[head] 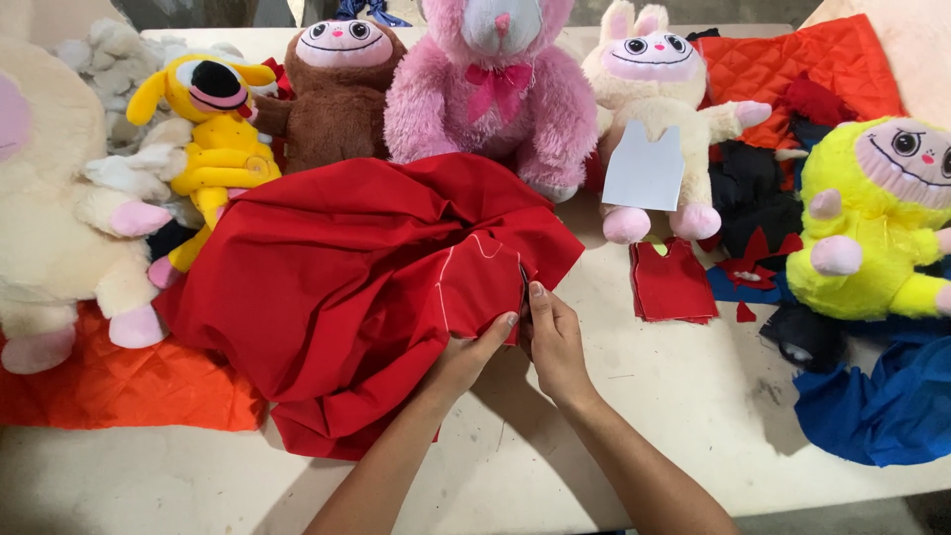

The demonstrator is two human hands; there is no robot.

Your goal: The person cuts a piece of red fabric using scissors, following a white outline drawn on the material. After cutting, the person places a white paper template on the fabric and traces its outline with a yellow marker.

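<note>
A large crumpled red cloth (337,287) lies on the pale table (644,396), with a white chalk outline (466,263) drawn near its right edge. My left hand (474,355) pinches that edge from below, thumb on top of the cloth. Right beside it, my right hand (555,337) grips dark scissors (522,282), whose thin blades point up into the cloth's edge next to the chalk line. The handles are hidden inside my fingers.
Plush toys line the back: cream (50,218), yellow (218,129), brown (337,89), pink (495,89), a cream rabbit (659,109) with a grey paper pattern (644,168), and yellow (872,218) at right. Cut red pieces (674,282), orange quilted fabric (119,386) and blue fabric (882,406) lie around.
</note>
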